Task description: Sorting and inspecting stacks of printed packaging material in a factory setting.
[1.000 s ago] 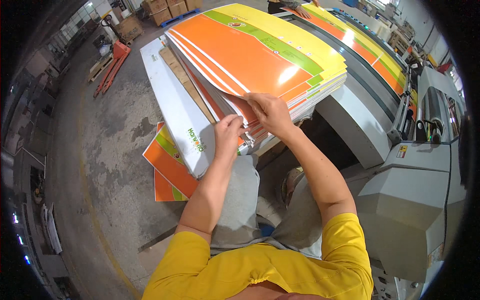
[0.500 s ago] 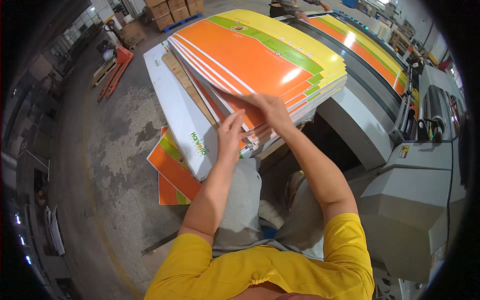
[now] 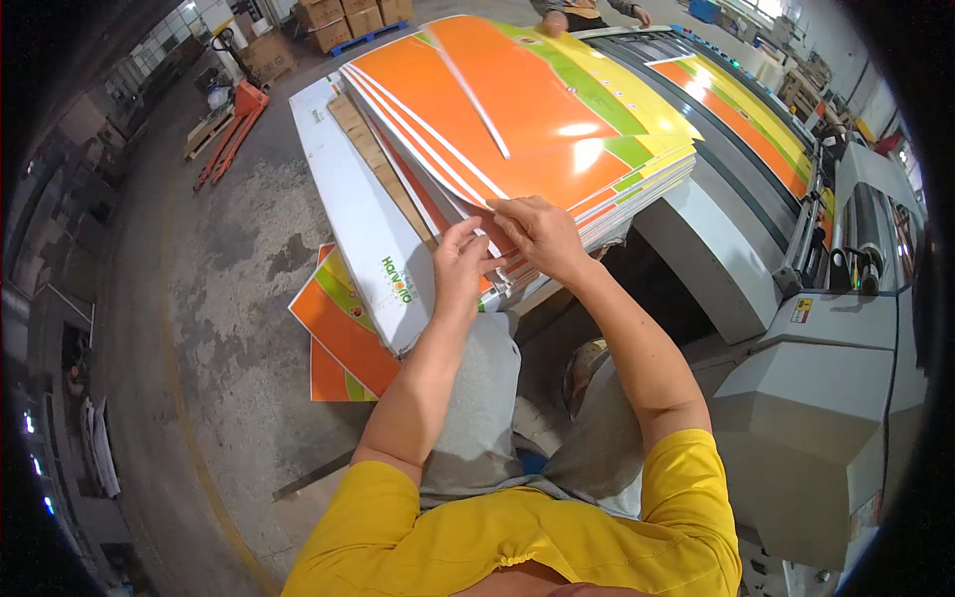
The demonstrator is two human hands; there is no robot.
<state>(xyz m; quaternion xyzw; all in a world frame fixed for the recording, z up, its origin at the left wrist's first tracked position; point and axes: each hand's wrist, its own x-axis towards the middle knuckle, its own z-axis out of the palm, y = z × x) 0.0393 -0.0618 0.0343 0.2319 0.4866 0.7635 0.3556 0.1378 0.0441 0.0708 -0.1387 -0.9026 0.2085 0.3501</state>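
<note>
In front of me stands a thick stack of glossy printed sheets (image 3: 418,95) in orange, green and yellow. My right hand (image 3: 545,239) is closed on the near corner of the upper sheets, which bend up and leave a gap below. Beside it, my left hand (image 3: 461,267) is at the stack's near edge with its fingers apart and slightly curled; whether the fingertips touch the sheets is hard to tell. Across the stack, a co-worker's hand (image 3: 554,23) is on the far edge of a top sheet lying askew.
A white printed board (image 3: 343,204) and a wooden strip (image 3: 373,159) lie along the stack's left side. Loose printed sheets (image 3: 343,323) rest low at left. To the right runs a machine (image 3: 816,398) with another sheet (image 3: 741,114) on its bed. An orange pallet jack (image 3: 239,124) stands farther off.
A sheet has come from the machine bed onto the stack's top, with the co-worker's hand at its far edge. My right hand has shifted slightly down at the lifted corner.
</note>
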